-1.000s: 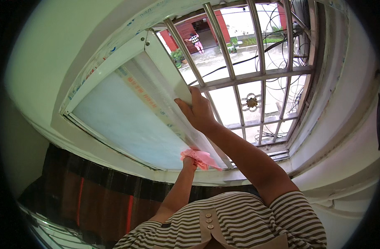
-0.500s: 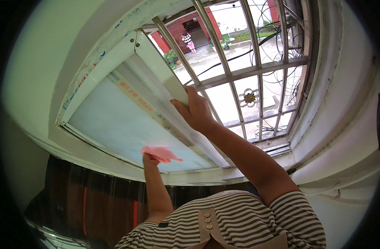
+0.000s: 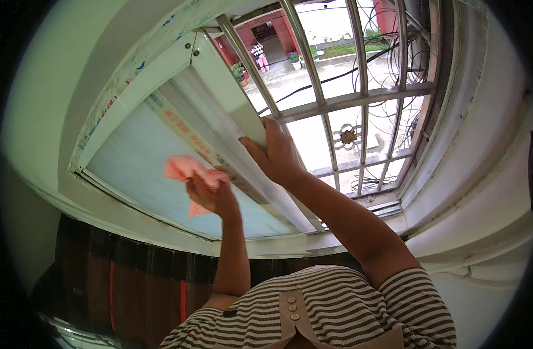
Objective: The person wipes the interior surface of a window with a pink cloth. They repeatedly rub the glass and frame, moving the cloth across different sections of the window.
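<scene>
My left hand [image 3: 210, 193] grips a pink cloth [image 3: 183, 168] against the frosted glass pane [image 3: 129, 152] of a sliding window; part of the cloth spreads above the hand and a corner hangs below it. The cloth is a little blurred. My right hand [image 3: 276, 156] is wrapped round the edge of the white window frame [image 3: 225, 96], thumb on the near face and fingers over the far side. A strip of tape with orange print [image 3: 188, 129] runs down the pane, between the two hands.
Metal security bars [image 3: 319, 110] with a flower-shaped ornament [image 3: 348, 137] fill the open half of the window. Tangled black cables [image 3: 415, 61] hang outside. A person [image 3: 258, 55] stands in the yard by a red doorway. Dark panels [image 3: 144, 285] lie below the sill.
My left hand has moved the pink cloth upward on the glass, from near the bottom edge to the middle. My right hand stays on the frame's edge.
</scene>
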The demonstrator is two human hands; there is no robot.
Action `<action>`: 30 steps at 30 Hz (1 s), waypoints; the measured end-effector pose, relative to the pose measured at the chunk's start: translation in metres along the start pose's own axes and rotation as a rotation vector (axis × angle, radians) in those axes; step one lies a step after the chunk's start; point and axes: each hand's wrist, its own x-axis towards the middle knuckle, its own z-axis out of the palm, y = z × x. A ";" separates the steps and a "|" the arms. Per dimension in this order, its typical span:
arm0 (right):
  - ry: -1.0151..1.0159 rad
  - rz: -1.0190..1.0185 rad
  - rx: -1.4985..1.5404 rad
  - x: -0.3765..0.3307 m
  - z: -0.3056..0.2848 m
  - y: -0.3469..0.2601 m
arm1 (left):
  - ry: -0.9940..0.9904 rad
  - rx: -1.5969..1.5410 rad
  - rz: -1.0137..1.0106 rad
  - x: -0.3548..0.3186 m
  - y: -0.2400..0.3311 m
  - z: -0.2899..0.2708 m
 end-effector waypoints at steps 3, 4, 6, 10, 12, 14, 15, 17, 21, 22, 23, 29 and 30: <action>0.001 -0.006 0.019 0.000 0.002 0.002 | -0.144 -0.156 0.044 -0.027 0.029 -0.009; -0.001 -0.008 0.026 0.000 0.002 0.002 | -0.206 -0.213 0.082 -0.027 0.035 -0.014; -0.003 0.004 0.046 0.000 0.002 0.001 | -0.174 -0.159 0.242 -0.042 0.022 -0.009; -0.033 0.047 0.068 0.002 0.000 -0.002 | -0.139 -0.127 0.410 -0.043 0.026 -0.011; -0.013 0.031 0.055 0.002 -0.001 -0.001 | -0.148 -0.131 0.460 -0.034 0.027 -0.014; -0.009 0.026 0.044 0.001 0.000 -0.001 | -0.187 -0.159 0.488 -0.020 0.024 -0.019; -0.014 0.029 0.035 0.002 -0.001 0.000 | -0.176 -0.171 0.483 -0.018 0.017 -0.015; -0.018 0.023 0.035 0.001 0.001 -0.002 | -0.157 -0.189 0.477 -0.011 -0.002 -0.010; -0.025 0.029 0.063 0.000 0.000 0.001 | -0.118 -0.247 0.078 0.023 -0.023 -0.014; -0.037 0.038 0.075 0.000 0.000 0.001 | -0.095 -0.429 -0.185 0.033 -0.035 -0.015; -0.032 0.032 0.086 0.000 0.001 0.000 | -0.070 -0.483 -0.292 0.040 -0.046 -0.013; -0.044 0.057 0.036 -0.001 0.001 -0.004 | 0.143 -0.110 -0.162 0.049 -0.125 -0.002; -0.048 0.059 0.042 -0.001 0.001 -0.004 | 0.174 -0.132 -0.180 0.044 -0.140 0.001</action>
